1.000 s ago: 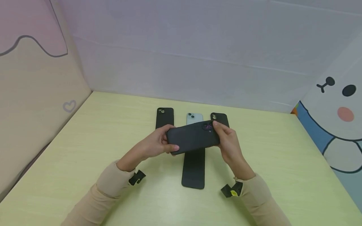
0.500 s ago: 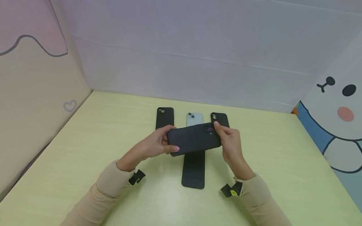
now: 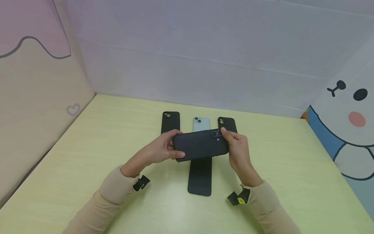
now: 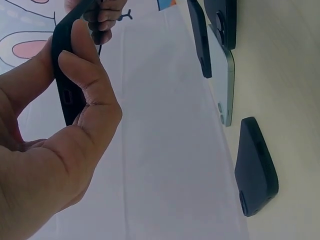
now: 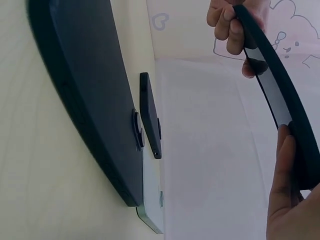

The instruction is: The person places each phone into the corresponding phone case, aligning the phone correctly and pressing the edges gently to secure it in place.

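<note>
Both hands hold a phone in a black case point(image 3: 200, 145) above the table, long side across, with its camera lenses at the right end. My left hand point(image 3: 159, 148) grips the left end, thumb on the case's back and curled fingers behind. My right hand point(image 3: 238, 146) pinches the right end, thumb beside the lenses. A glossy, reflective front shows on the phone's other side in the right wrist view. Beneath it, a black-backed phone point(image 3: 200, 178) lies nearest me, its far end hidden. Behind it lies a pale blue phone point(image 3: 201, 123), partly covered from view.
On the light wood table point(image 3: 122, 130), a black phone or case point(image 3: 170, 122) lies at the back left and another point(image 3: 229, 123) at the back right. Pale wall sheeting point(image 3: 198, 65) closes off the back. Black buckles point(image 3: 141, 183) hang at both wrists.
The held phone's right end has come down slightly, with my right hand. Its two lens rings now show more clearly. My left hand has hardly moved.
</note>
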A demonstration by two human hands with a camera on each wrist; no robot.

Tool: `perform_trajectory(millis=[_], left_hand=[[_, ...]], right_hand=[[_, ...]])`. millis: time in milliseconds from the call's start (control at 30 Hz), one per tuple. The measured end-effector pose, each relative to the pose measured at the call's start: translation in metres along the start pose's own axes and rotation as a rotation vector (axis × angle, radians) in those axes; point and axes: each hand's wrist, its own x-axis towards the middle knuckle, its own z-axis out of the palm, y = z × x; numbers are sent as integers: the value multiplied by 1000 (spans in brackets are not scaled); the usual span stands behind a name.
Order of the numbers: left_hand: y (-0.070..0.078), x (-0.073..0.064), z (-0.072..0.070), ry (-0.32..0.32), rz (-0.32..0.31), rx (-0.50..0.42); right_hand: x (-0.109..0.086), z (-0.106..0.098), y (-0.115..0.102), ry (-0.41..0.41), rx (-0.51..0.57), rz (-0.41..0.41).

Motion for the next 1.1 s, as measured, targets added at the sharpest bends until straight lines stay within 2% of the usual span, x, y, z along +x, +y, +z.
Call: perform_trajectory(millis=[167,367,567,667,800,900,1033,1100], left_hand=[[0,0,-2,25,-11,19],[0,1,-7,69,-37,-1],[-1,3,-12,245,-89,27],[-2,3,-15,317,-82,-2],[-3,4,-19,365,-33,-57],[-4,5,-21,397,-3,-100],[-5,5,-23,437,13,-140],[-5,5,-23,451,14,-153]], right_hand=[[1,-1,-1,-91,41,78],[2,-4,-4,-159,72,89],[2,-6,-4,-268,109,99],[1,-6,-5,-325,104,103],[1,-6,-6,-397,47,93],[1,-7,-7,-458,-45,77],[2,-9,-8,-550,-181,47],[2,-10,-7,-587,-214,47]])
